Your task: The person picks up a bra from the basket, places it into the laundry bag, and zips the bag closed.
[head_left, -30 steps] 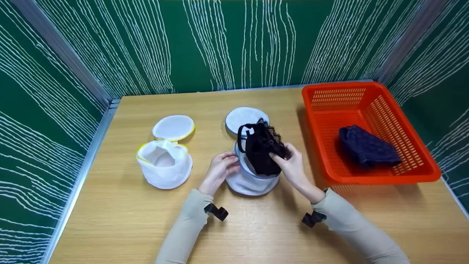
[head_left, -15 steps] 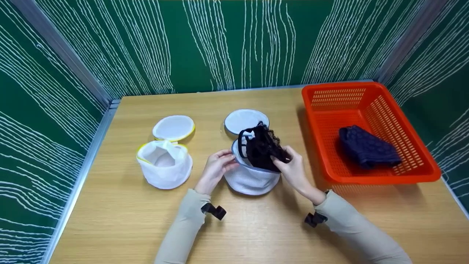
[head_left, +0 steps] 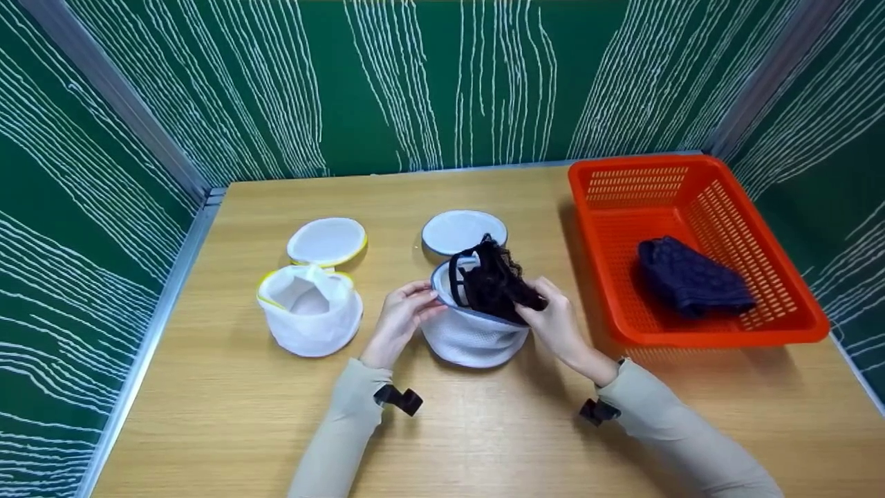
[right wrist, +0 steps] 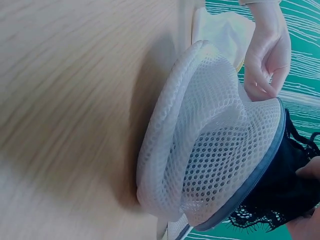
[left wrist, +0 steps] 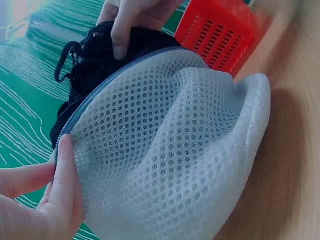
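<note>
A white mesh laundry bag (head_left: 476,339) with a grey-blue zipper rim stands on the table, its round lid (head_left: 463,232) folded back behind it. My left hand (head_left: 404,315) pinches the left of the rim between thumb and fingers, clearly seen in the left wrist view. A black lace bra (head_left: 489,283) with straps lies partly inside the bag's mouth, its upper part sticking out above the rim. My right hand (head_left: 553,321) holds the bra at its right side, just over the rim. Through the mesh in the left wrist view, dark fabric (left wrist: 135,110) shows inside the bag.
To the left stands a second white laundry bag (head_left: 311,332) with yellow trim, its lid (head_left: 328,239) open behind it. An orange plastic basket (head_left: 608,277) on the right holds a dark navy quilted garment (head_left: 695,277). Green patterned panels (head_left: 387,90) close in the table (head_left: 228,415).
The bra has sunk a little lower into the bag, pushed by my right hand. The left hand has drawn the rim slightly to the left, and the mouth has widened.
</note>
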`<state>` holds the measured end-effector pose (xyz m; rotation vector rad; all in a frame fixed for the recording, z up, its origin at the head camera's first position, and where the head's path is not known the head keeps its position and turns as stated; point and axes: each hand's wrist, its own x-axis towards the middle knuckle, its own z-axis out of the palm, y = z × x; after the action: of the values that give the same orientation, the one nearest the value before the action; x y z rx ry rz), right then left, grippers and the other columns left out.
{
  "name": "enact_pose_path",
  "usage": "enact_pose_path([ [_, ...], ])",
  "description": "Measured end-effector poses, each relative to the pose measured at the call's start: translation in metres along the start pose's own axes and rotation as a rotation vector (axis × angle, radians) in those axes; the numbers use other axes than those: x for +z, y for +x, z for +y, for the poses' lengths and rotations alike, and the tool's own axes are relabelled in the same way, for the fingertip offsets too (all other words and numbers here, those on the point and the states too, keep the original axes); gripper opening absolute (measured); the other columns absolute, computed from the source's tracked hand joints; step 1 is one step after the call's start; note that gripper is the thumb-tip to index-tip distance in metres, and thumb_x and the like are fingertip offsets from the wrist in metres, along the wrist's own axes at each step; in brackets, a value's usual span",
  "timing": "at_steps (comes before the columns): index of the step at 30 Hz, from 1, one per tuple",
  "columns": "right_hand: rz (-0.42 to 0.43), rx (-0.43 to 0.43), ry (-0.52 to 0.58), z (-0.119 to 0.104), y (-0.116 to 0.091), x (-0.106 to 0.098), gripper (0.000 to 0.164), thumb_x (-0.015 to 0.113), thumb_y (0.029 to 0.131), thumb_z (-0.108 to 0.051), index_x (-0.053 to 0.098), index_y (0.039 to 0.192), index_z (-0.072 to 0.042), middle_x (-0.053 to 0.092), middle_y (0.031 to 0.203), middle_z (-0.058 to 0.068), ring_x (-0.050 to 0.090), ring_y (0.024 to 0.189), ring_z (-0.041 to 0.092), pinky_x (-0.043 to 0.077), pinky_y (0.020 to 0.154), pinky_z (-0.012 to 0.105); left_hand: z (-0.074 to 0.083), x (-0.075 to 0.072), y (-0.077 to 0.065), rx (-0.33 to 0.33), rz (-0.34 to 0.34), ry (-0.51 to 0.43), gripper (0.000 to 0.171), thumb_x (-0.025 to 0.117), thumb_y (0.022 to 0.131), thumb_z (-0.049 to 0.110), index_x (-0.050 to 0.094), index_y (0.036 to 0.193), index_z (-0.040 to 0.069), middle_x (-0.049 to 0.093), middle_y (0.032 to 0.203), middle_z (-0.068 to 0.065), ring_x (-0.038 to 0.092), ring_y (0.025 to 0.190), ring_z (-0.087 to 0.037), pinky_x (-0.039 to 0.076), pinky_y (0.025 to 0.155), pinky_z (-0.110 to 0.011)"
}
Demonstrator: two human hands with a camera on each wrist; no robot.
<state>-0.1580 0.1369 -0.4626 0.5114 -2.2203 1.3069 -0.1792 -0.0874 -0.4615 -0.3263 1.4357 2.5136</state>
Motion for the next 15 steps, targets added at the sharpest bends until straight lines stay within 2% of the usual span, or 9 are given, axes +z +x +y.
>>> enact_pose_path([
  [4, -0.031, -0.065, 0.009, 0.006, 0.0, 0.0, 0.029, 0.065, 0.061, 0.02, 0.062, 0.086, 0.007, 0.059, 0.078, 0.012, 0.056, 0.074, 0.022, 0.044, 0.072, 0.013, 0.002, 0.001, -0.003, 0.018, -0.017, -0.011, 0.017, 0.046, 0.08, -0.016, 0.051, 0.095, -0.009, 0.059, 0.072, -0.009, 0.06, 0.063, -0.017, 0.053, 0.067, -0.03],
  [8, -0.074, -0.136, -0.013, 0.006, 0.003, -0.002, 0.028, 0.063, 0.061, 0.019, 0.062, 0.084, 0.004, 0.06, 0.078, 0.01, 0.057, 0.073, 0.02, 0.047, 0.069, 0.021, 0.004, 0.001, -0.005, 0.04, -0.034, -0.016, 0.017, 0.046, 0.08, -0.017, 0.052, 0.094, -0.009, 0.059, 0.073, -0.008, 0.06, 0.063, -0.017, 0.053, 0.066, -0.03],
  [15, -0.24, -0.225, -0.028, 0.001, 0.009, -0.006, 0.034, 0.065, 0.059, 0.019, 0.063, 0.089, 0.004, 0.061, 0.085, 0.012, 0.059, 0.077, 0.024, 0.051, 0.07, 0.034, 0.006, 0.002, -0.008, 0.057, -0.042, 0.017, 0.019, 0.047, 0.08, -0.016, 0.051, 0.098, -0.011, 0.061, 0.075, -0.008, 0.061, 0.064, -0.016, 0.053, 0.065, -0.03],
])
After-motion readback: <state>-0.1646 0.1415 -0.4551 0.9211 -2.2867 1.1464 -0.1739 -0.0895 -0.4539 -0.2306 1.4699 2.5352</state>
